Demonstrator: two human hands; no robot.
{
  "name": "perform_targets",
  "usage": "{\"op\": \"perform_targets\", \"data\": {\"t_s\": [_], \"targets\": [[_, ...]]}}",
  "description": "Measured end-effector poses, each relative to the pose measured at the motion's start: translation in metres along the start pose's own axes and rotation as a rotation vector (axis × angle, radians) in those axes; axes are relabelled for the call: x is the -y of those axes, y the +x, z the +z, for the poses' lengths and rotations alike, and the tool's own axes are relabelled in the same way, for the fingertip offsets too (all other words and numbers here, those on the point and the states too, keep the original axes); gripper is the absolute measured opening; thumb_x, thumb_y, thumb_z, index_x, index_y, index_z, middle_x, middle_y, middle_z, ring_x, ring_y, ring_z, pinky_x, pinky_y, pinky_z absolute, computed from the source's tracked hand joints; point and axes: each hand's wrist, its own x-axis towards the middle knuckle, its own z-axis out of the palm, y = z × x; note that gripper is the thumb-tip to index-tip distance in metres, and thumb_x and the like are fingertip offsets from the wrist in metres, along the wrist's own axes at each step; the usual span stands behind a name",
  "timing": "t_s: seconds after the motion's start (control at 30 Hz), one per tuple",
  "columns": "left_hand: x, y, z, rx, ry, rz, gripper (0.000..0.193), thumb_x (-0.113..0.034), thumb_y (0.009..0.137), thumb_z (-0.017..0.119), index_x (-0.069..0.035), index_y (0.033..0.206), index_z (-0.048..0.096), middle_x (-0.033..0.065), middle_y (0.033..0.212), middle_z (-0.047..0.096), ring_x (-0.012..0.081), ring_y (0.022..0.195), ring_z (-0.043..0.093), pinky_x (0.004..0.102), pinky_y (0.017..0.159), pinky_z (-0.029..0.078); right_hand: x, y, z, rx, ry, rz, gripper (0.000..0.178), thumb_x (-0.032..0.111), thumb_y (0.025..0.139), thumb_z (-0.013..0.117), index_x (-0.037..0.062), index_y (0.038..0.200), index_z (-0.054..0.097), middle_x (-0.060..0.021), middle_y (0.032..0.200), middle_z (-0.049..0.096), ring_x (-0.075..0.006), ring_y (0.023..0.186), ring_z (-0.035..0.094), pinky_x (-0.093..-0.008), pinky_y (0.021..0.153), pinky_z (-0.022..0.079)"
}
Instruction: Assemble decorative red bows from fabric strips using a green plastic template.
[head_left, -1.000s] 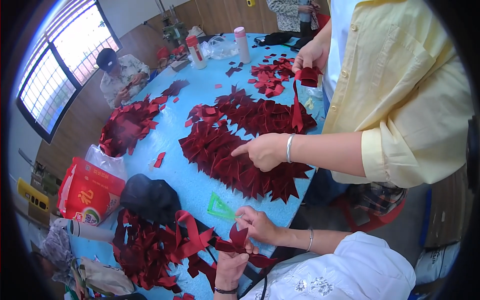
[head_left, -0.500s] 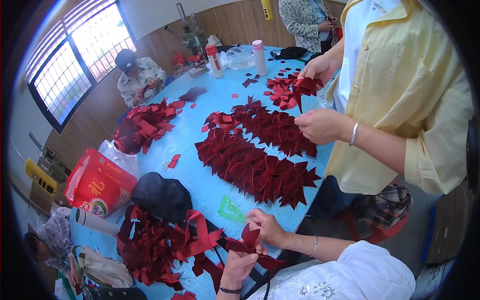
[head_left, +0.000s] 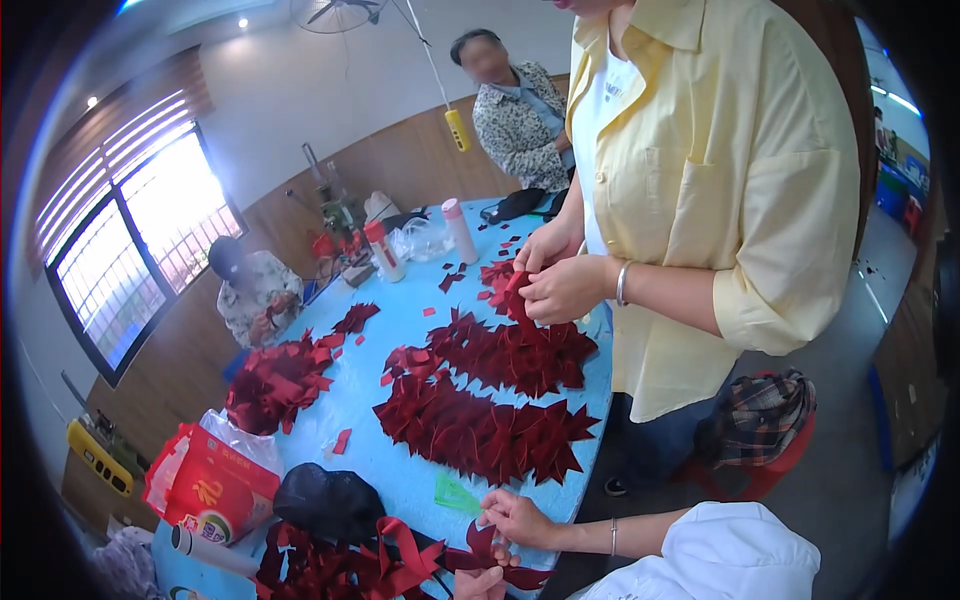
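Observation:
At the lower edge, my left hand (head_left: 482, 582) is partly cut off by the frame, its fingers closed on a dark red velvet bow (head_left: 478, 543). The bow's pointed tails spread to either side. Just above it my right hand (head_left: 520, 520) is curled, thumb and fingertips pinched together. Whatever those fingertips hold is too small to make out; the lower fingers reach down beside the bow. A green triangular ruler (head_left: 455, 494) lies on the blue table just left of my right hand. To the left, a looped red ribbon (head_left: 408, 560) tops a heap of velvet pieces (head_left: 310, 565).
Rows of finished-looking red bows (head_left: 480, 425) cover the table's middle. A co-worker in a yellow shirt (head_left: 690, 200) stands at the right edge, both hands on a red piece (head_left: 518, 295). A black cap (head_left: 328, 503), red bag (head_left: 215, 490), grey-white flask (head_left: 213, 550) and bottles (head_left: 460, 232) stand around.
The view has tilted upward, so my hands sit lower and the left is more cut off. The co-worker's hands have come together on the red piece. My hands stay at the bow.

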Motion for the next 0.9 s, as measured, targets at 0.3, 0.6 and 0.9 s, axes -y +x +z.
{"op": "perform_targets", "data": {"t_s": [0.3, 0.6, 0.9], "targets": [[-0.0025, -0.0028, 0.0030, -0.079, 0.082, -0.007, 0.003, -0.006, 0.077, 0.064, -0.004, 0.078, 0.062, -0.0012, 0.064, 0.058, 0.0043, 0.045, 0.045, 0.0170, 0.039, 0.031, -0.0059, 0.0009, 0.0029, 0.021, -0.152, -0.085, 0.022, 0.016, 0.089, 0.051, -0.0004, 0.103, 0.047, -0.0102, 0.073, 0.064, -0.0134, 0.061, 0.060, -0.0273, 0.055, 0.047], [-0.0043, -0.0042, 0.0043, -0.067, 0.042, -0.021, 0.004, -0.007, 0.078, 0.064, -0.003, 0.077, 0.063, -0.0005, 0.062, 0.058, 0.0058, 0.044, 0.048, 0.0182, 0.040, 0.035, -0.0057, 0.0000, 0.0000, 0.068, -0.193, -0.030, 0.020, 0.015, 0.087, 0.052, -0.0005, 0.101, 0.049, -0.0116, 0.069, 0.064, -0.0166, 0.061, 0.061, -0.0283, 0.057, 0.046], [-0.0068, -0.0045, 0.0030, 0.025, 0.027, -0.035, 0.012, -0.006, 0.078, 0.063, 0.001, 0.088, 0.063, 0.0040, 0.078, 0.063, 0.0076, 0.056, 0.055, 0.0173, 0.047, 0.041, -0.0079, 0.0001, 0.0014, 0.096, -0.191, -0.044, 0.017, 0.010, 0.085, 0.052, -0.0011, 0.098, 0.050, -0.0104, 0.071, 0.064, -0.0153, 0.063, 0.061, -0.0282, 0.059, 0.047]]}}
